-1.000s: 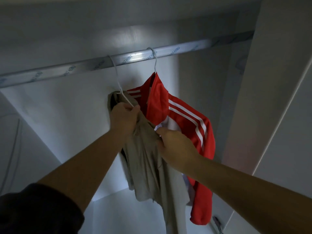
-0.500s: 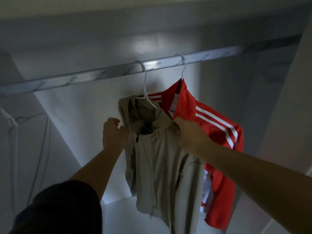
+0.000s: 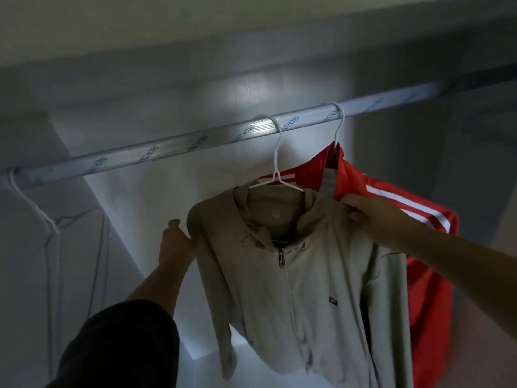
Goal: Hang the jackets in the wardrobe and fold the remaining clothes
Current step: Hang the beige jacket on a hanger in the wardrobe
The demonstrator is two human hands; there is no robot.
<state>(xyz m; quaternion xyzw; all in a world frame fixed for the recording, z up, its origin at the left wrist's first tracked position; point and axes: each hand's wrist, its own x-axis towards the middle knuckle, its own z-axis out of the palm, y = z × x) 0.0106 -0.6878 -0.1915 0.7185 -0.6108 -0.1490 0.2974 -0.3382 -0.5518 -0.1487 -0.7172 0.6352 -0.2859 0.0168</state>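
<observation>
Already on its hanger (image 3: 275, 175) on the wardrobe rail (image 3: 167, 148), beside the red track jacket (image 3: 428, 275), the beige hooded jacket (image 3: 307, 275) looks light and limp, best held by its shoulders: right grip (image 3: 372, 217) pinches one, left grip (image 3: 174, 242) touches the other, closure unclear.

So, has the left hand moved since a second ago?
Yes: the left hand dropped from the white hanger's neck, farther below the rod, leftward to the beige jacket's shoulder.
</observation>
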